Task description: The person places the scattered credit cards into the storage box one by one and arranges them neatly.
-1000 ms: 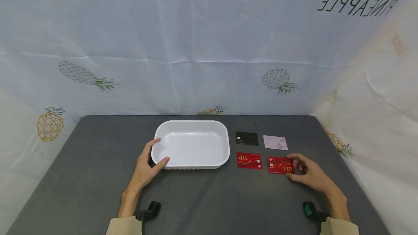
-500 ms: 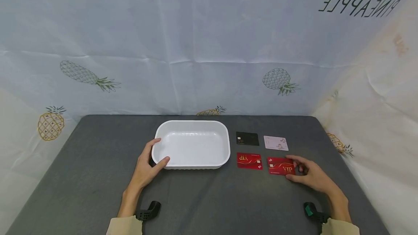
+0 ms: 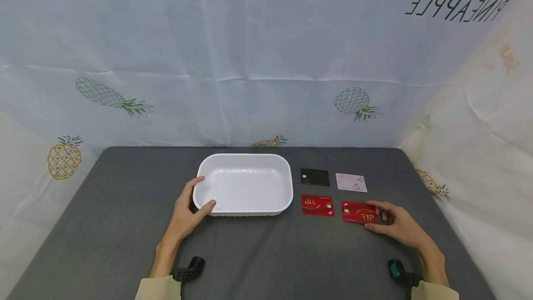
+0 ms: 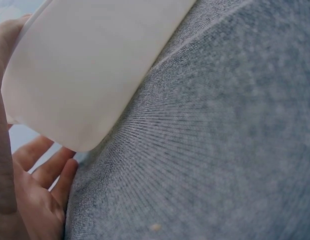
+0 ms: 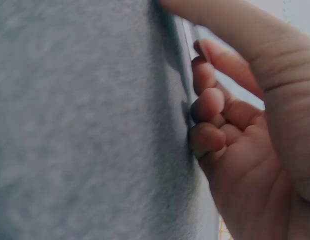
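My left hand [image 3: 187, 205] grips the left end of a white plastic tray [image 3: 245, 213], thumb over the front rim and fingers round the side. In the left wrist view the tray's outer wall [image 4: 90, 70] rises close beside the left hand's fingers [image 4: 57, 167]. With thumb and forefinger at opposite edges, my right hand [image 3: 399, 226] holds the right end of a red VIP card [image 3: 356, 212], which lies flat on the table. The other fingers [image 5: 207, 105] of that hand are curled in the right wrist view, where the card hardly shows.
Left of the held card lies a second red VIP card [image 3: 318, 205], printed upside down. Behind are a black VIP card [image 3: 315, 177] and a pale pink card [image 3: 351, 182]. The grey-covered table [image 3: 258, 263] ends at a pineapple-print curtain [image 3: 250, 115].
The right hand and the red card in it have shifted very slightly right and toward the front edge. The left hand and the tray keep their place.
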Available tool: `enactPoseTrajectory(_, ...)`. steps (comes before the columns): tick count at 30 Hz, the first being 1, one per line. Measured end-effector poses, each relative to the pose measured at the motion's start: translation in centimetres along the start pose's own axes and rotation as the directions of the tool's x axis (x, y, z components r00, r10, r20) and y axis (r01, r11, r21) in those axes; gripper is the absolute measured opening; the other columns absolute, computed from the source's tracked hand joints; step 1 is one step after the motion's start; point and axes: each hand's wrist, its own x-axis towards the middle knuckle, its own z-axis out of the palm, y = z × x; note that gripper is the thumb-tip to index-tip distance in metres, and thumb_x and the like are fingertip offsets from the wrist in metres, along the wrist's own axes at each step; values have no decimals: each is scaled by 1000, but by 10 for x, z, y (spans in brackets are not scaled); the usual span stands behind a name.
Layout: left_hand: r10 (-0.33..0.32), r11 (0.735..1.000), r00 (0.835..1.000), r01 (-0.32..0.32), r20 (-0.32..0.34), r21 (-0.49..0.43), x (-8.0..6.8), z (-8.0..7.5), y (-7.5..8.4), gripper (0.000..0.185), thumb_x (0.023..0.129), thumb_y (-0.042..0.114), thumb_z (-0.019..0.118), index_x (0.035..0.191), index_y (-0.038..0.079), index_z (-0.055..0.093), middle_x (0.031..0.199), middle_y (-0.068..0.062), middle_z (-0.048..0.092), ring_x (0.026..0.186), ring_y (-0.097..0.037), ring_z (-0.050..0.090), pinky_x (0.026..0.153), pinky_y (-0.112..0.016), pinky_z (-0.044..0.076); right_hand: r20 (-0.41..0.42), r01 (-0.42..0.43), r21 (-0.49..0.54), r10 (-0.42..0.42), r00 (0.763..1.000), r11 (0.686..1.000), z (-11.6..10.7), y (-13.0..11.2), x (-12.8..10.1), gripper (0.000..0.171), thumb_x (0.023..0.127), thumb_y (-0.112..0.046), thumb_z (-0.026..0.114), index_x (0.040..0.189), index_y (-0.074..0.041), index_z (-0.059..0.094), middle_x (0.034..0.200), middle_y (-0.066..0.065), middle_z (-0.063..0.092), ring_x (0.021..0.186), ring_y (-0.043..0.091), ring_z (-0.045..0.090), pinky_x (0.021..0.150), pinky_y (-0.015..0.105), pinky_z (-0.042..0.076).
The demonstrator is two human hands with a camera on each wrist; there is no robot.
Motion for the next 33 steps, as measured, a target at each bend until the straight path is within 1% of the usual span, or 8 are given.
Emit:
enactPoseTrajectory(4, -1, 1000, 1000, 1, 3, -6, 0, 0, 0, 69, 86, 9, 76, 149, 14, 47, 150, -19, 52, 121, 12, 46, 98, -5, 34, -51, -10, -3, 10, 999, 1000, 2, 2, -3, 52, 83, -16, 85, 129, -2, 66, 80, -2, 49, 69, 5, 44, 59, 26, 34)
enactPoseTrajectory(8, 5, 1000, 1000, -5, 1, -10, 0, 0, 0, 69, 86, 8, 76, 149, 14, 48, 150, -19, 52, 120, 11, 47, 97, -4, 34, -95, 24, -30, -27, 995, 999, 3, -1, -4, 52, 81, -15, 86, 128, -4, 67, 80, -3, 49, 68, 5, 44, 59, 26, 33)
enactPoseTrajectory(15, 3, 1000, 1000, -3, -2, -5, -2, 0, -2, 69, 86, 9, 76, 149, 13, 48, 147, -20, 53, 118, 12, 48, 96, -4, 35, -140, 47, -48, -53, 989, 998, 1, -25, 3, 57, 80, -17, 88, 131, -6, 66, 86, -2, 49, 70, 6, 45, 58, 25, 35)
enactPoseTrajectory(19, -11, 1000, 1000, 11, -3, -10, -5, 0, -4, 69, 86, 8, 76, 149, 14, 47, 148, -19, 52, 119, 12, 47, 97, -4, 34, -151, 107, -37, -112, 982, 994, 4, -45, 16, 56, 79, -14, 88, 130, -3, 67, 84, -2, 47, 70, 7, 43, 58, 25, 36)
enactPoseTrajectory(23, -5, 1000, 1000, 5, -11, 4, -5, -1, -3, 70, 86, 8, 77, 149, 14, 47, 149, -19, 52, 119, 13, 46, 96, -4, 34, -157, 182, -47, -187, 970, 982, 8, -69, 33, 57, 78, -13, 88, 130, -4, 68, 83, -3, 46, 70, 7, 40, 59, 25, 35)
enactPoseTrajectory(26, 0, 1000, 1000, 0, -12, 11, -4, -1, -2, 70, 86, 8, 77, 150, 14, 47, 150, -19, 52, 121, 8, 48, 97, -4, 34, -165, 224, -57, -230, 959, 973, 13, -87, 48, 56, 78, -13, 88, 130, -5, 68, 82, -2, 48, 69, 8, 40, 59, 24, 35)
enactPoseTrajectory(30, -4, 1000, 1000, 4, -10, 14, -2, 0, 1, 71, 86, 9, 77, 150, 14, 47, 150, -18, 52, 122, 0, 51, 97, -5, 35, -166, 245, -29, -246, 955, 969, 23, -109, 68, 54, 79, -13, 88, 128, -4, 69, 84, 3, 52, 70, 17, 44, 60, 22, 38)
enactPoseTrajectory(33, -8, 1000, 1000, 8, -9, 18, -1, 0, 3, 71, 86, 10, 77, 150, 15, 47, 150, -17, 52, 121, 3, 50, 96, -5, 35, -155, 229, 18, -223, 962, 973, 31, -124, 80, 55, 79, -16, 88, 129, -4, 69, 87, 5, 53, 73, 22, 47, 61, 22, 41)
